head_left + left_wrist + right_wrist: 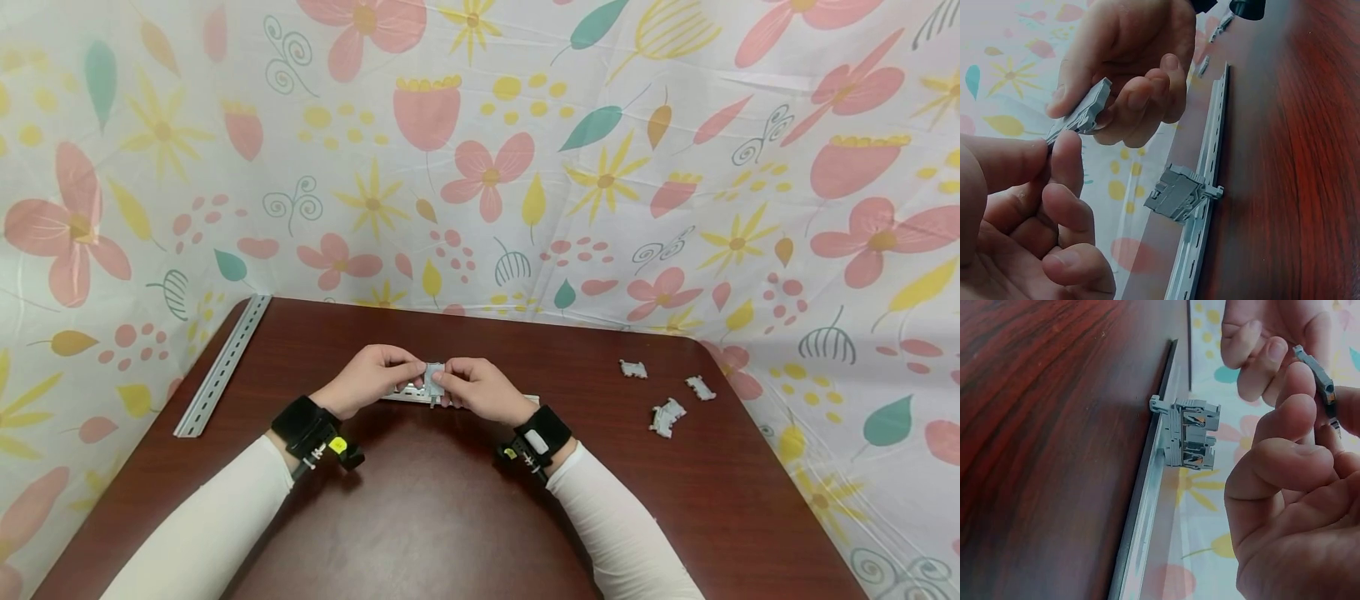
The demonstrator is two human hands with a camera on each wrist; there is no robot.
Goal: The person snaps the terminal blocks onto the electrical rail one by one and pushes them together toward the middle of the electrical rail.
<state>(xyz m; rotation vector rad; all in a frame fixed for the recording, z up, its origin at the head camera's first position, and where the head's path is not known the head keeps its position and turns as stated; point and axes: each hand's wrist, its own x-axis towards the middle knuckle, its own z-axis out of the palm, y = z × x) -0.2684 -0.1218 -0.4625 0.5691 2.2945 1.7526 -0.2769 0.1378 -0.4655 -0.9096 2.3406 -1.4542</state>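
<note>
A thin grey terminal block is held up between both hands, over the slotted metal rail. My left hand pinches one end of it with thumb and index finger. At the other end, the thumb and fingers of my right hand grip it. Below the hands, a grey group of terminal blocks sits on the rail, standing out from it; a small clip-like foot shows at the rail's near edge. In the head view the hands cover much of the rail.
A longer slotted rail lies along the table's left edge. Towards the right edge are loose grey terminal blocks: one at the back, another near the edge, and a cluster in front. A flowered cloth hangs behind the brown table.
</note>
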